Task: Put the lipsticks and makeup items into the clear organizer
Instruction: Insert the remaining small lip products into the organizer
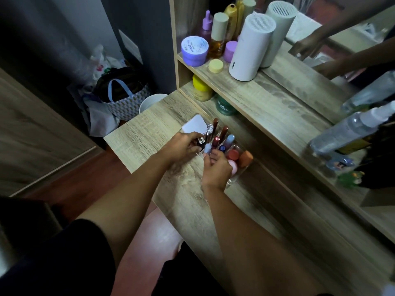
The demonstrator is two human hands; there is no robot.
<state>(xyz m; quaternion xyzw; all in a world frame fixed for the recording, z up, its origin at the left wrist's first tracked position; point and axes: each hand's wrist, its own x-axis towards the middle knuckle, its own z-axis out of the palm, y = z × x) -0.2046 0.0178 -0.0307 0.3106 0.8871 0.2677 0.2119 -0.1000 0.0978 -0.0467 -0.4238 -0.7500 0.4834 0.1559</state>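
Note:
The clear organizer (234, 179) stands on the wooden dressing table (213, 210), partly behind my hands. Several lipsticks and tubes stand upright in it, among them a brown-capped tube (223, 131), a pale blue tube (229, 140), a coral round item (233, 155) and an orange sponge (245, 159). My left hand (183, 145) is closed around a dark lipstick with a silver band (201, 142) at the organizer's left side. My right hand (215, 169) pinches a pale blue capped tube (207, 148) over the organizer's front. A pink round item (233, 166) shows by my right fingers.
A white flat compact (195, 124) lies just behind my left hand. The shelf above holds a purple jar (194, 50), bottles, a yellow lid (215, 66) and a white cylinder (250, 48). Spray bottles (350, 129) lie at right. A mirror stands behind. Bags and a white bin (149, 101) sit on the floor at left.

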